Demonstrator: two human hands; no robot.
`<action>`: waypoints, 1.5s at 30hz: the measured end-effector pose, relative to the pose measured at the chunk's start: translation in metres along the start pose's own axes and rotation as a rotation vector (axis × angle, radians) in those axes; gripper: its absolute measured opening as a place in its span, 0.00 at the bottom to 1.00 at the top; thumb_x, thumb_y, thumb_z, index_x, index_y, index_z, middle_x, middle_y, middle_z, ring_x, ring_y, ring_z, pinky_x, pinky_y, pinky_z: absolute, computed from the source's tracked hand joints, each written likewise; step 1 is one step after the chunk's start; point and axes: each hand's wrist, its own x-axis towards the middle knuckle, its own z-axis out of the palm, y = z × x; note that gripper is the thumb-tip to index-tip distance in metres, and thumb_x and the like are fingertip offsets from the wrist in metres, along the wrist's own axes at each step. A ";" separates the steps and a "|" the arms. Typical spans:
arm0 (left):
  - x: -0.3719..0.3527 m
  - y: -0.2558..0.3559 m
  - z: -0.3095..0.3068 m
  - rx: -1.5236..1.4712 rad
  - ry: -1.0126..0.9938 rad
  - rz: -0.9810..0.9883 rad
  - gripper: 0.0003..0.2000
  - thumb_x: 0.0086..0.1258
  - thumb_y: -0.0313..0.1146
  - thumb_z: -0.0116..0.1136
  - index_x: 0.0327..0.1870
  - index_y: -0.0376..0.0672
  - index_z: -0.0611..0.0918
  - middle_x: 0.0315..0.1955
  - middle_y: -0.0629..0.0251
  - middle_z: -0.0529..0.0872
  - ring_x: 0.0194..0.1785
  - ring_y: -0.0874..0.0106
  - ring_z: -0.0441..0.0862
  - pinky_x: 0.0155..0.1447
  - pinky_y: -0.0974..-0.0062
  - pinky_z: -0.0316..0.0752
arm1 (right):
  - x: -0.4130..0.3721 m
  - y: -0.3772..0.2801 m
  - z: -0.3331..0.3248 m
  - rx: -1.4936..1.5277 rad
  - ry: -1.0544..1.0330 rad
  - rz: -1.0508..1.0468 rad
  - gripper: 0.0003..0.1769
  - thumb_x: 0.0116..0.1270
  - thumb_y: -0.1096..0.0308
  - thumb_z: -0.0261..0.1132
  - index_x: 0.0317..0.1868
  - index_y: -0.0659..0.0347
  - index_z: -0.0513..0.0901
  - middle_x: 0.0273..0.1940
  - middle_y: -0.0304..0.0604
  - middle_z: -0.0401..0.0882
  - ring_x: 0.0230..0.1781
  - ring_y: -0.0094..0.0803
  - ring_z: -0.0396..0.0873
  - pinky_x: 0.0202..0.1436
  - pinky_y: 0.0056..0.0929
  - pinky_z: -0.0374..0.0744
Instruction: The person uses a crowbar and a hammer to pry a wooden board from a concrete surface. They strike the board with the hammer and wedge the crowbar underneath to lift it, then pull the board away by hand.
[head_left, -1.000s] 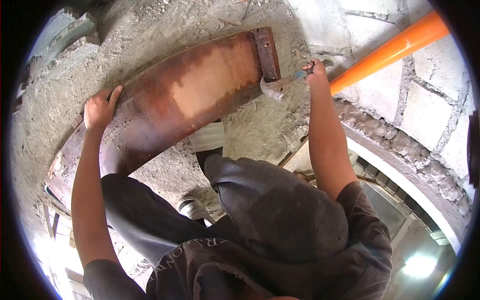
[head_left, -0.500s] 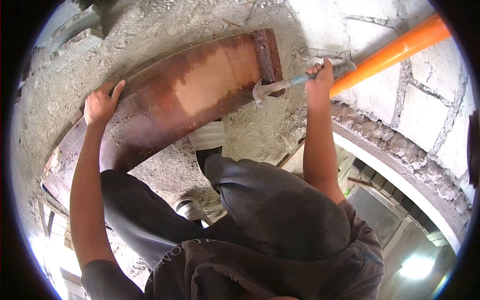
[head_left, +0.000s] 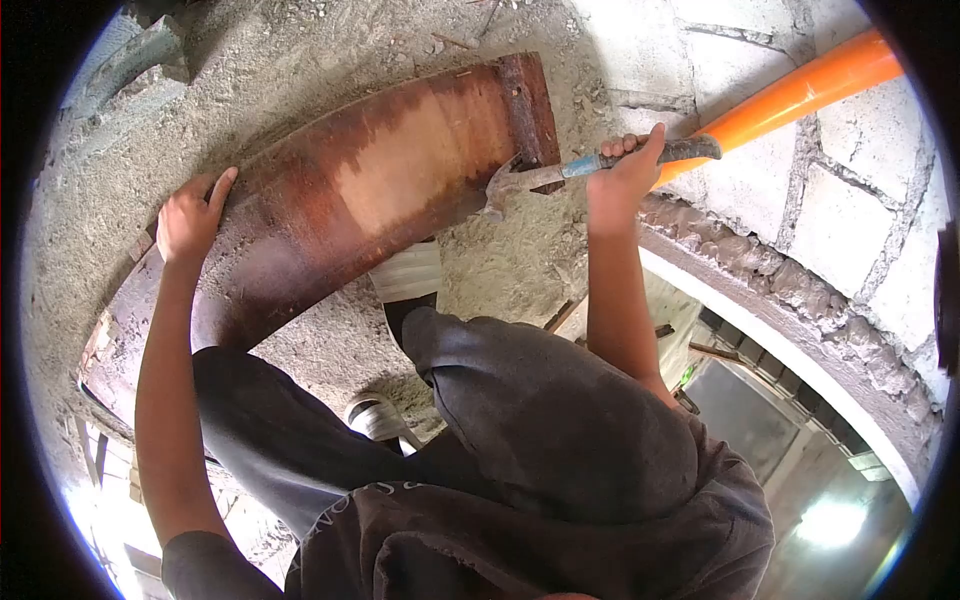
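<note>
A claw hammer (head_left: 535,180) is in my right hand (head_left: 627,172), its fingers closed round the handle and the thumb stretched along it. The hammer's head is at the near right corner of a long reddish-brown wooden board (head_left: 290,215), beside the dark batten (head_left: 528,105) across its end. Whether the claw is hooked on anything cannot be made out. My left hand (head_left: 190,215) is closed over the board's far edge, towards its left part. A pale, bare patch shows on the board's face. The board lies tilted in front of my knees.
Rough, dusty ground (head_left: 500,265) surrounds the board. An orange pipe (head_left: 800,95) leans along the white block wall (head_left: 850,210) at the right, close to my right hand. Grey block pieces (head_left: 140,65) lie at the upper left. My shoe (head_left: 410,272) is at the board's near edge.
My right hand and the hammer have moved a little left and down in view, with more of the handle's end showing. My left hand still holds the board's edge.
</note>
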 end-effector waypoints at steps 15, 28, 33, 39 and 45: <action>0.000 -0.006 0.006 0.014 0.019 0.016 0.28 0.71 0.63 0.50 0.44 0.45 0.86 0.38 0.46 0.86 0.44 0.45 0.83 0.49 0.53 0.77 | 0.090 0.017 -0.023 -0.148 0.071 0.309 0.13 0.71 0.61 0.58 0.35 0.56 0.63 0.22 0.35 0.59 0.19 0.26 0.59 0.22 0.31 0.64; 0.001 -0.001 0.001 0.044 -0.016 -0.014 0.27 0.71 0.62 0.50 0.43 0.44 0.86 0.39 0.48 0.86 0.45 0.47 0.83 0.50 0.54 0.76 | -0.010 0.022 -0.015 0.002 -0.070 0.476 0.14 0.68 0.62 0.59 0.29 0.51 0.62 0.20 0.30 0.54 0.16 0.23 0.55 0.21 0.27 0.61; 0.000 -0.002 0.002 0.023 0.015 0.006 0.26 0.71 0.61 0.51 0.43 0.44 0.86 0.39 0.48 0.86 0.45 0.47 0.83 0.50 0.54 0.76 | 0.009 0.013 -0.036 -0.021 -0.046 0.374 0.14 0.68 0.62 0.59 0.30 0.51 0.62 0.20 0.31 0.54 0.17 0.23 0.55 0.22 0.28 0.61; 0.000 0.004 -0.001 0.026 -0.011 -0.030 0.26 0.71 0.61 0.52 0.43 0.44 0.86 0.39 0.48 0.86 0.45 0.46 0.83 0.49 0.54 0.76 | 0.007 0.026 -0.015 -0.038 0.076 0.330 0.14 0.68 0.62 0.59 0.31 0.54 0.62 0.22 0.33 0.55 0.18 0.25 0.56 0.22 0.28 0.61; 0.001 0.001 -0.001 0.045 0.022 0.022 0.24 0.71 0.58 0.54 0.39 0.42 0.86 0.37 0.51 0.86 0.41 0.48 0.84 0.45 0.55 0.77 | 0.054 0.019 -0.061 -0.094 0.310 0.139 0.11 0.69 0.63 0.58 0.32 0.56 0.64 0.24 0.34 0.58 0.20 0.25 0.57 0.23 0.29 0.62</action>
